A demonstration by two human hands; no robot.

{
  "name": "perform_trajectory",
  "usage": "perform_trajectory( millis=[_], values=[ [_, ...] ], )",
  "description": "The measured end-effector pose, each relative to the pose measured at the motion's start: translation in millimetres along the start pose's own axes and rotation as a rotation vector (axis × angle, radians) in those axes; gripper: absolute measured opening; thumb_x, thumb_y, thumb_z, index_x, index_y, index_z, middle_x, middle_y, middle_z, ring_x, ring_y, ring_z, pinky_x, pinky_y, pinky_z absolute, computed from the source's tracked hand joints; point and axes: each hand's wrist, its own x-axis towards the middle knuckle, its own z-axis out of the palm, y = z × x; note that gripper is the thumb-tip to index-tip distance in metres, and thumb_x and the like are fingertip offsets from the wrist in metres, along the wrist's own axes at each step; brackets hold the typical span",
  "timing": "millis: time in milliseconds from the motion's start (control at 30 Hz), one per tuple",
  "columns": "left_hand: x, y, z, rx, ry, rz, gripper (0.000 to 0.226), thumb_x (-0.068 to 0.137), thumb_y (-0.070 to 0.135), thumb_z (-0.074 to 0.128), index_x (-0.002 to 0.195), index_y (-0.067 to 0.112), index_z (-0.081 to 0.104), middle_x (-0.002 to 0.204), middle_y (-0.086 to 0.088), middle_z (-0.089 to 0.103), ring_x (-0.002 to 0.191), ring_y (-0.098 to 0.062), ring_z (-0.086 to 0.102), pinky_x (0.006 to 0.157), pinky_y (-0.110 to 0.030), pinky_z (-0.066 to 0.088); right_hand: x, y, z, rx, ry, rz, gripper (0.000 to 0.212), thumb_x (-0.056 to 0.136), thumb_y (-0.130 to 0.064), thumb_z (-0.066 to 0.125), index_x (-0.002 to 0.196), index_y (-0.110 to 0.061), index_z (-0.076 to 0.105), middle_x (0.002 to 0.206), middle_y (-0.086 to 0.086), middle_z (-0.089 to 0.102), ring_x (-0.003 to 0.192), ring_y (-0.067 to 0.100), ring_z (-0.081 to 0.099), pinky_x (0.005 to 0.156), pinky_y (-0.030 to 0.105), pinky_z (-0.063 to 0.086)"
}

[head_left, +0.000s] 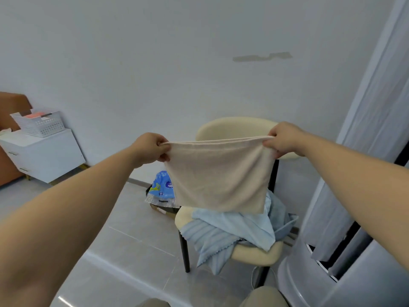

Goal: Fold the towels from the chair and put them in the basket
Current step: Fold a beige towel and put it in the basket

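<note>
I hold a beige towel (218, 176) stretched out in the air in front of the cream chair (234, 127). It hangs doubled over, with its folded edge on top. My left hand (152, 149) pinches the top left corner and my right hand (281, 140) pinches the top right corner. Light blue towels (232, 231) lie in a crumpled heap on the chair seat below. The white slotted basket (42, 126) stands on a white cabinet at the far left, with something pink inside it.
The white cabinet (44, 156) with drawers stands against the wall at the left. A blue printed bag (161, 187) and a cardboard box sit on the floor behind the chair. A tall white appliance (332, 273) with a grey curtain above it fills the right side.
</note>
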Motion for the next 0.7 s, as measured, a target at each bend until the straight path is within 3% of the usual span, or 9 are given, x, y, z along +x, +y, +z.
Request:
perform_trajectory(
  millis=[67, 133, 267, 367, 500, 567, 700],
  values=[
    [19.8, 1.2, 9.7, 0.031, 0.047, -0.008, 0.018, 0.100, 0.016, 0.053, 0.103, 0.006, 0.067, 0.083, -0.013, 0.076, 0.084, -0.026, 0.074, 0.072, -0.029, 0.056, 12.1, 8.0, 3.4, -0.078, 0.012, -0.019, 0.023, 0.096, -0.025, 0.062, 0.087, -0.006, 0.069, 0.083, 0.014, 0.071, 0.071, 0.029, 0.074, 0.077, 0.041, 0.059],
    [37.4, 3.5, 18.3, 0.048, 0.103, -0.014, 0.019, 0.100, 0.015, 0.052, 0.103, 0.005, 0.068, 0.083, -0.012, 0.076, 0.082, -0.024, 0.073, 0.067, -0.028, 0.053, 21.2, 13.7, 6.4, -0.264, 0.070, -0.085, 0.028, 0.100, -0.031, 0.055, 0.086, -0.010, 0.066, 0.085, 0.011, 0.066, 0.087, 0.032, 0.070, 0.073, 0.033, 0.049],
    [60.9, 10.6, 31.7, 0.065, 0.258, 0.062, 0.018, 0.098, 0.014, 0.052, 0.098, 0.006, 0.069, 0.088, -0.009, 0.074, 0.085, -0.024, 0.069, 0.075, -0.032, 0.052, 27.5, 23.3, 10.0, -0.417, 0.205, -0.087, 0.037, 0.106, -0.042, 0.039, 0.110, -0.016, 0.065, 0.117, 0.017, 0.061, 0.106, 0.037, 0.059, 0.075, 0.035, 0.039],
    [62.6, 17.7, 34.9, 0.049, 0.320, 0.108, 0.015, 0.098, 0.016, 0.052, 0.097, 0.012, 0.067, 0.094, -0.006, 0.070, 0.087, -0.023, 0.062, 0.070, -0.030, 0.044, 25.4, 28.5, 6.7, -0.476, 0.303, -0.081, 0.043, 0.107, -0.044, 0.033, 0.116, -0.014, 0.062, 0.118, 0.019, 0.062, 0.103, 0.039, 0.061, 0.073, 0.037, 0.040],
    [48.9, 26.9, 30.0, 0.030, 0.359, 0.174, 0.013, 0.099, 0.018, 0.053, 0.102, 0.014, 0.066, 0.094, -0.002, 0.066, 0.082, -0.020, 0.056, 0.069, -0.030, 0.041, 7.4, 28.3, -4.8, -0.447, 0.425, -0.128, 0.038, 0.107, -0.042, 0.030, 0.094, -0.017, 0.055, 0.103, 0.014, 0.064, 0.083, 0.031, 0.053, 0.066, 0.036, 0.037],
    [32.8, 28.1, 28.2, 0.035, 0.375, 0.200, 0.013, 0.099, 0.019, 0.054, 0.103, 0.013, 0.065, 0.093, -0.002, 0.064, 0.083, -0.021, 0.055, 0.071, -0.029, 0.041, -6.9, 30.0, -9.2, -0.400, 0.472, -0.190, 0.037, 0.107, -0.040, 0.032, 0.093, -0.016, 0.057, 0.099, 0.012, 0.064, 0.079, 0.028, 0.048, 0.064, 0.036, 0.036],
    [-19.0, 3.6, 40.1, 0.130, 0.304, 0.216, 0.014, 0.099, 0.021, 0.056, 0.101, 0.012, 0.066, 0.088, -0.001, 0.065, 0.083, -0.024, 0.057, 0.073, -0.032, 0.044, -45.3, 48.6, -2.4, -0.424, 0.355, -0.303, 0.032, 0.105, -0.037, 0.040, 0.105, -0.021, 0.068, 0.102, 0.010, 0.068, 0.089, 0.033, 0.060, 0.068, 0.038, 0.046]
  ],
)
